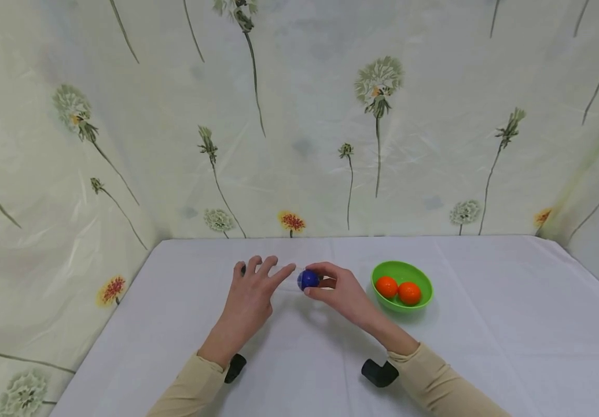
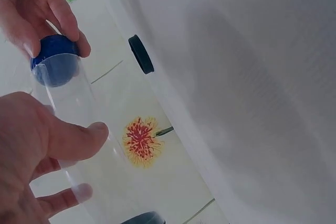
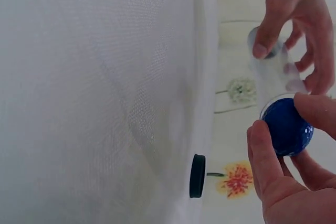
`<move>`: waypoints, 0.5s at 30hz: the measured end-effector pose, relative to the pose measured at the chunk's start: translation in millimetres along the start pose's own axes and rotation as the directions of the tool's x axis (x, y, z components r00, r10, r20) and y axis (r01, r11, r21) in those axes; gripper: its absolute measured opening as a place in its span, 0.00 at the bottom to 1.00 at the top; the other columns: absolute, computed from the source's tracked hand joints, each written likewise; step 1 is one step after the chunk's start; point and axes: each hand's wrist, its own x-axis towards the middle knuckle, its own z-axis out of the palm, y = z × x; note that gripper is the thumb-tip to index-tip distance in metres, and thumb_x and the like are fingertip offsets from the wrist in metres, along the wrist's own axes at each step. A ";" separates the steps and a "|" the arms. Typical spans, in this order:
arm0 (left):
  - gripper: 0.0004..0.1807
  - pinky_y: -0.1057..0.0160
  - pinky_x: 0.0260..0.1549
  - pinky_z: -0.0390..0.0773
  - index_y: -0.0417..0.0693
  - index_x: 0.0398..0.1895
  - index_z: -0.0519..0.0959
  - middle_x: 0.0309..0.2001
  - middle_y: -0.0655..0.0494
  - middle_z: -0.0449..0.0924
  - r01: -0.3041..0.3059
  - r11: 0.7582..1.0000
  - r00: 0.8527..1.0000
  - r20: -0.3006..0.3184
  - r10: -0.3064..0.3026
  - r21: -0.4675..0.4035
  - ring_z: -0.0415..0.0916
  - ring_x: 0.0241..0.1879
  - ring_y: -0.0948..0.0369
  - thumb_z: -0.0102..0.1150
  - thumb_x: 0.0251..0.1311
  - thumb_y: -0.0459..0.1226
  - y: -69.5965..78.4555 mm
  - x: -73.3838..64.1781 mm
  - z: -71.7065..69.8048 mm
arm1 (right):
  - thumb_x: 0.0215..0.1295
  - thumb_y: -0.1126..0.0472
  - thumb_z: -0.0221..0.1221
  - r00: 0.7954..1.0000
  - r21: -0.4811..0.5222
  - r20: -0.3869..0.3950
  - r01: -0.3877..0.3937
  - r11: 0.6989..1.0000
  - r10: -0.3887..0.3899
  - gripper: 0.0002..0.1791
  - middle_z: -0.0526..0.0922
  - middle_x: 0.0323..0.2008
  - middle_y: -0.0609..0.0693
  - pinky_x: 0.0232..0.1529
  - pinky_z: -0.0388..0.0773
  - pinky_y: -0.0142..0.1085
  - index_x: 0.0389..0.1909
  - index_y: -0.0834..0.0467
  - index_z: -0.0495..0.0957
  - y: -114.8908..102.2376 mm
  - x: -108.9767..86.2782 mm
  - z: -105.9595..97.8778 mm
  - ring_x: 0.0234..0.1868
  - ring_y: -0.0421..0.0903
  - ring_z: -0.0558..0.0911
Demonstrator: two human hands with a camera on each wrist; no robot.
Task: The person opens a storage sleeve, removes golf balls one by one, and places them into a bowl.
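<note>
A clear plastic tube [image 2: 107,177] with a dark cap at its far end lies in my left hand [image 1: 249,298], whose thumb and fingers curl round it. My right hand [image 1: 345,292] pinches a shiny blue ball [image 1: 307,280] between thumb and fingers at the tube's other end. In the left wrist view the lower part of the ball shows through the clear wall, just inside the mouth. The tube is hard to make out in the head view. A separate dark round cap [image 3: 197,176] rests on the table, apart from both hands.
To the right of my right hand stands a green bowl [image 1: 398,270] with two orange balls [image 1: 386,286] in it. A white cloth [image 1: 497,324] covers the table. Flower-patterned sheeting [image 1: 299,174] hangs behind the table and along its sides.
</note>
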 end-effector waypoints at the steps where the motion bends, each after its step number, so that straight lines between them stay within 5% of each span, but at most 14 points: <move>1: 0.40 0.43 0.51 0.65 0.65 0.67 0.71 0.59 0.53 0.70 0.001 1.000 1.000 -0.005 -0.001 -0.001 0.65 0.56 0.49 0.70 0.50 0.29 -0.2 0.1 -0.3 | 0.64 0.59 0.66 1.000 0.000 -0.004 0.004 1.000 -0.004 0.26 0.77 0.56 0.56 0.49 0.79 0.41 0.62 0.60 0.74 1.6 -0.2 -1.0 0.51 0.53 0.80; 15: 0.39 0.47 0.49 0.67 0.63 0.65 0.73 0.56 0.55 0.72 0.038 0.990 0.999 -0.011 -0.040 -0.138 0.66 0.53 0.51 0.72 0.49 0.27 -2.1 3.7 -4.4 | 0.62 0.62 0.67 0.999 -0.029 -0.046 0.010 1.000 -0.011 0.25 0.79 0.55 0.54 0.48 0.80 0.40 0.60 0.56 0.75 -2.5 -6.6 -11.1 0.52 0.52 0.80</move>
